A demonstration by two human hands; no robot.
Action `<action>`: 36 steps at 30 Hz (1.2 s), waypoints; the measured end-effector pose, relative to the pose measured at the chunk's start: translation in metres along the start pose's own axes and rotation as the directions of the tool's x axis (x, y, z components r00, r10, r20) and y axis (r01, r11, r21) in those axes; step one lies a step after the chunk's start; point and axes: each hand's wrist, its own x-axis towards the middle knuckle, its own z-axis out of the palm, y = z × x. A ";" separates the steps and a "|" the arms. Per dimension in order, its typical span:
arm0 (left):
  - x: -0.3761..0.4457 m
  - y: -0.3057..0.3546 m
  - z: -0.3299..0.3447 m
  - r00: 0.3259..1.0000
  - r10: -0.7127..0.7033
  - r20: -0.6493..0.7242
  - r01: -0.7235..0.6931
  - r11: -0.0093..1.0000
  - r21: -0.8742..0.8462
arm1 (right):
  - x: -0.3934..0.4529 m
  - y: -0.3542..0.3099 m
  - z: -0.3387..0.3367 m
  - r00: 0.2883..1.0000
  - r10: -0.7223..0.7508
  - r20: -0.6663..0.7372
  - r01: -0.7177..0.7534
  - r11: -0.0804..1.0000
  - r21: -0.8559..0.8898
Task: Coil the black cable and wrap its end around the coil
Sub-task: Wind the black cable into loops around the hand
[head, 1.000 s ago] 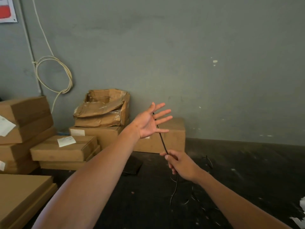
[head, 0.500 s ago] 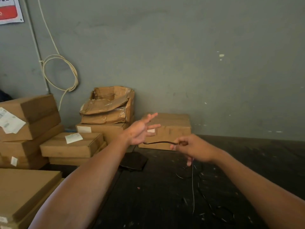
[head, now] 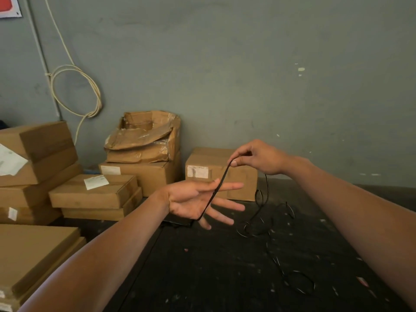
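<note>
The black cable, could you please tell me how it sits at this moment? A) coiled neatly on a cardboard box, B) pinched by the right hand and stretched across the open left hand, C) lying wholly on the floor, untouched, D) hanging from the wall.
B: the right hand pinches the black cable, which runs taut down across the open left hand, its slack trailing onto the floor.

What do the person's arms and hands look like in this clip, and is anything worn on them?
Both forearms are bare right to the frame's edge: no sleeves show. The left hand and right hand wear no gloves, and no rings, watch, bands or markings are visible on the fingers or wrists. Short nails show on the right thumb and on a few left fingers.
</note>
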 end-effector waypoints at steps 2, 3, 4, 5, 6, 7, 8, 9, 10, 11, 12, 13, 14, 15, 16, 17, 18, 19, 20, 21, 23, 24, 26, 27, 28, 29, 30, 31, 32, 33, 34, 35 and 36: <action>-0.002 0.005 0.005 0.997 0.027 0.074 -0.026 1.000 -0.012 | 0.003 -0.002 0.004 1.000 -0.010 0.011 0.010 0.999 0.048; -0.003 0.006 0.007 0.993 0.049 0.110 -0.045 0.998 -0.033 | 0.005 -0.002 0.007 1.000 -0.010 0.010 0.009 0.997 0.075; -0.003 0.009 0.010 0.988 0.076 0.137 -0.068 0.996 -0.059 | 0.006 0.000 0.011 1.000 -0.010 0.009 0.010 0.995 0.100; -0.004 0.011 0.012 0.984 0.097 0.152 -0.086 0.993 -0.078 | 0.007 0.003 0.016 1.000 -0.005 0.011 0.004 0.993 0.120; -0.005 0.013 0.013 0.981 0.114 0.160 -0.100 0.991 -0.089 | 0.008 0.007 0.022 1.000 0.007 0.013 -0.009 0.989 0.147; -0.005 0.014 0.013 0.978 0.130 0.161 -0.116 0.989 -0.095 | 0.008 0.010 0.027 1.000 0.022 0.011 -0.024 0.980 0.195; -0.006 0.016 0.013 0.976 0.150 0.160 -0.135 0.986 -0.102 | 0.008 0.014 0.032 0.999 0.033 0.003 -0.033 0.964 0.263; -0.006 0.017 0.013 0.971 0.176 0.160 -0.159 0.981 -0.112 | 0.008 0.018 0.036 0.998 0.053 -0.018 -0.045 0.949 0.313; -0.006 0.019 0.012 0.966 0.204 0.160 -0.185 0.975 -0.125 | 0.007 0.022 0.042 0.996 0.078 -0.043 -0.059 0.939 0.339; -0.005 0.021 0.012 0.959 0.233 0.159 -0.212 0.967 -0.140 | 0.005 0.025 0.046 0.993 0.108 -0.055 -0.083 0.936 0.341; -0.004 0.023 0.012 0.952 0.263 0.159 -0.238 0.958 -0.159 | 0.002 0.028 0.053 0.991 0.120 -0.051 -0.095 0.933 0.348; -0.001 0.025 0.011 0.943 0.292 0.160 -0.263 0.948 -0.181 | -0.001 0.033 0.060 0.990 0.139 -0.035 -0.118 0.932 0.343; 0.002 0.028 0.011 0.934 0.319 0.159 -0.286 0.937 -0.199 | -0.004 0.035 0.068 0.988 0.150 -0.021 -0.133 0.925 0.355; 0.005 0.031 0.011 0.927 0.340 0.156 -0.306 0.929 -0.208 | -0.008 0.038 0.078 0.985 0.170 -0.004 -0.157 0.919 0.363; 0.009 0.034 0.011 0.922 0.356 0.153 -0.321 0.923 -0.212 | -0.011 0.041 0.088 0.982 0.187 0.009 -0.175 0.901 0.397; 0.013 0.036 0.010 0.918 0.365 0.153 -0.330 0.920 -0.214 | -0.016 0.041 0.099 0.977 0.210 0.034 -0.204 0.881 0.427; 0.016 0.039 0.009 0.916 0.370 0.155 -0.333 0.917 -0.218 | -0.021 0.040 0.110 0.972 0.224 0.067 -0.230 0.865 0.446; 0.020 0.041 0.007 0.915 0.373 0.155 -0.335 0.915 -0.224 | -0.027 0.039 0.121 0.967 0.231 0.112 -0.257 0.867 0.428; 0.022 0.043 0.005 0.915 0.377 0.144 -0.340 0.912 -0.229 | -0.032 0.041 0.131 0.962 0.224 0.155 -0.268 0.881 0.391; 0.024 0.045 0.001 0.916 0.382 0.120 -0.348 0.908 -0.234 | -0.039 0.037 0.138 0.953 0.222 0.208 -0.284 0.892 0.351; 0.027 0.047 -0.008 0.917 0.396 0.052 -0.372 0.893 -0.252 | -0.049 0.034 0.148 0.936 0.195 0.294 -0.285 0.909 0.303; 0.028 0.048 -0.013 0.916 0.401 0.016 -0.382 0.885 -0.265 | -0.054 0.029 0.150 0.929 0.181 0.323 -0.278 0.917 0.286; 0.030 0.047 -0.022 0.916 0.396 -0.059 -0.397 0.876 -0.275 | -0.061 0.021 0.151 0.916 0.155 0.369 -0.262 0.929 0.261; 0.032 0.045 -0.026 0.914 0.394 -0.098 -0.406 0.872 -0.274 | -0.063 0.014 0.148 0.909 0.143 0.392 -0.255 0.934 0.250; 0.035 0.044 -0.030 0.909 0.396 -0.131 -0.417 0.867 -0.274 | -0.064 0.010 0.145 0.906 0.131 0.403 -0.243 0.940 0.240; 0.037 0.042 -0.033 0.903 0.399 -0.159 -0.429 0.860 -0.277 | -0.065 0.005 0.140 0.902 0.118 0.415 -0.227 0.947 0.226; 0.040 0.041 -0.035 0.898 0.399 -0.183 -0.437 0.854 -0.283 | -0.066 0.001 0.135 0.898 0.104 0.427 -0.211 0.954 0.211; 0.042 0.039 -0.037 0.896 0.394 -0.205 -0.440 0.850 -0.289 | -0.066 -0.003 0.129 0.892 0.092 0.443 -0.192 0.964 0.187; 0.044 0.038 -0.039 0.896 0.385 -0.222 -0.438 0.851 -0.290 | -0.067 -0.009 0.122 0.886 0.076 0.457 -0.172 0.970 0.172; 0.045 0.037 -0.041 0.898 0.371 -0.237 -0.429 0.857 -0.284 | -0.068 -0.014 0.114 0.881 0.067 0.468 -0.158 0.975 0.158; 0.046 0.035 -0.043 0.903 0.353 -0.245 -0.413 0.869 -0.272 | -0.069 -0.018 0.106 0.882 0.066 0.466 -0.152 0.977 0.150; 0.046 0.033 -0.045 0.910 0.334 -0.247 -0.394 0.881 -0.262 | -0.069 -0.022 0.097 0.891 0.070 0.449 -0.149 0.978 0.143; 0.045 0.030 -0.047 0.917 0.314 -0.247 -0.375 0.890 -0.260 | -0.069 -0.025 0.087 0.907 0.077 0.414 -0.143 0.981 0.131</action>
